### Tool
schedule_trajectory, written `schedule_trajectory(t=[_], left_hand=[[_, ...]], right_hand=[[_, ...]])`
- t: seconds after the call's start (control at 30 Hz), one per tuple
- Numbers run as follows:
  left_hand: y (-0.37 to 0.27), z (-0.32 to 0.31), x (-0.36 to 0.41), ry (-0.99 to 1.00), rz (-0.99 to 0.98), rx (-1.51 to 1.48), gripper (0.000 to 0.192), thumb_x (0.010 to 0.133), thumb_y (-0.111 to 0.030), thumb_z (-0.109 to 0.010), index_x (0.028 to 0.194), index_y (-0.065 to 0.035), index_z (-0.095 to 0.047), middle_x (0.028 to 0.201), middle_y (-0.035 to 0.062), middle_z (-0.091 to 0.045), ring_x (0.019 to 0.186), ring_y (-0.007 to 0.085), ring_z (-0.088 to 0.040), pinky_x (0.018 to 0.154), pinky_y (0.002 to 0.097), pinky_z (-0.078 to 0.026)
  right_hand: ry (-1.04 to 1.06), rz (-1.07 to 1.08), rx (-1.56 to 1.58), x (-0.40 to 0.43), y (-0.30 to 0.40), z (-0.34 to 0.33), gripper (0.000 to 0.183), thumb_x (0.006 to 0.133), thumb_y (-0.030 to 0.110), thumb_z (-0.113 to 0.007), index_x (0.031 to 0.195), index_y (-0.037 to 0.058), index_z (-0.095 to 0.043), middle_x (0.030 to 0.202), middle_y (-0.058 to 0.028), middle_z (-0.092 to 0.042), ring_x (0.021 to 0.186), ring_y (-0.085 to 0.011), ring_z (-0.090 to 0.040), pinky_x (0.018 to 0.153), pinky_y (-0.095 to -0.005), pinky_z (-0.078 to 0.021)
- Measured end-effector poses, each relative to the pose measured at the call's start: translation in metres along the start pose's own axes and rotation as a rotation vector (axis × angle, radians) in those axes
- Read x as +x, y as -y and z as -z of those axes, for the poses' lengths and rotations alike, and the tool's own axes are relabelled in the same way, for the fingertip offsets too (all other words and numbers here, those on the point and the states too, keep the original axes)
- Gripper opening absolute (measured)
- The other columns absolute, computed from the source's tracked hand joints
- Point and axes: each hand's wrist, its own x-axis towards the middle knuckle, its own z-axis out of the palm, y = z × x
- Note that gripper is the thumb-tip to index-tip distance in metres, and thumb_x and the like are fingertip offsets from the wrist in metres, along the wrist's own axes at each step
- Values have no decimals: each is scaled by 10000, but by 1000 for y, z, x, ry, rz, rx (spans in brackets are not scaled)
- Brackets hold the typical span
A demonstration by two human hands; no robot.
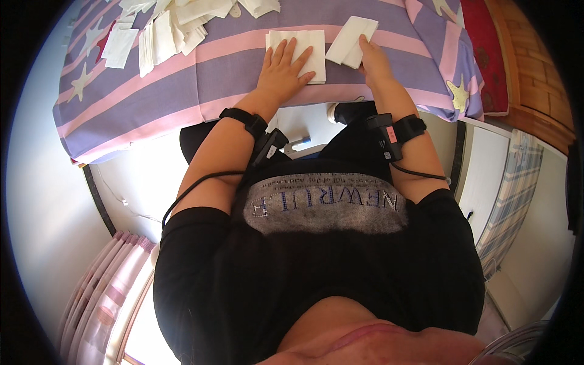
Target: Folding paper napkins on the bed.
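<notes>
My left hand (287, 66) lies palm down with spread fingers on a stack of white paper napkins (316, 43), near the front edge of a table with a striped purple and pink cloth (232, 59). Just right of that stack, my right hand (372, 57) grips the right edge of a folded white paper napkin (351, 41), its thumb on top and its other fingers mostly hidden. The folded napkin is tilted and does not touch the stack.
A loose heap of white napkins (171, 34) lies on the table's far left, with a separate folded one (121, 48) beside it. To the right are a red cloth (486, 54) and a wooden surface (538, 59). Black cables run from both forearm straps.
</notes>
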Motion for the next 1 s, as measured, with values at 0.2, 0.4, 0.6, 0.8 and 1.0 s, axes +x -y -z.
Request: schedule_trajectory(t=[0.2,0.4,0.6,0.8,1.0], left_hand=[[-14,36,30,-178,56,-460,564,800,-361,-563,1263,-81,-402,1311,181,-355,1226,330,-320,1007,398,-267],[-35,53,23,-78,106,-575,538,773,-310,-555,1224,-42,-436,1237,175,-448,1087,311,-479,901,349,-400],[-46,86,12,131,501,-942,441,894,-351,-425,1149,-2,-511,963,149,-616,908,235,-572,807,299,-415],[-37,77,2,27,624,-1100,440,902,-374,-406,1077,2,-556,915,118,-614,854,186,-564,757,292,-425],[-34,83,0,-21,697,-1584,468,898,-387,-415,1184,-20,-465,1112,66,-529,976,173,-524,878,287,-394]], right_hand=[[127,-2,77,-27,18,-14,401,895,342,-438,1104,5,-499,969,-103,-583,839,-189,-578,745,-349,-481],[367,8,67,-52,20,-37,416,894,378,-426,1081,15,-504,1000,-96,-570,845,-187,-575,748,-323,-486],[440,-33,98,-65,19,-45,538,878,489,-402,1112,11,-473,1065,-109,-539,903,-201,-559,787,-335,-491],[436,26,22,-74,25,-47,468,867,404,-487,1120,10,-480,1061,-106,-539,920,-216,-563,720,-330,-510],[376,-7,148,-64,10,-39,397,867,300,-505,1120,-4,-470,1047,-112,-554,904,-214,-563,747,-345,-489]])
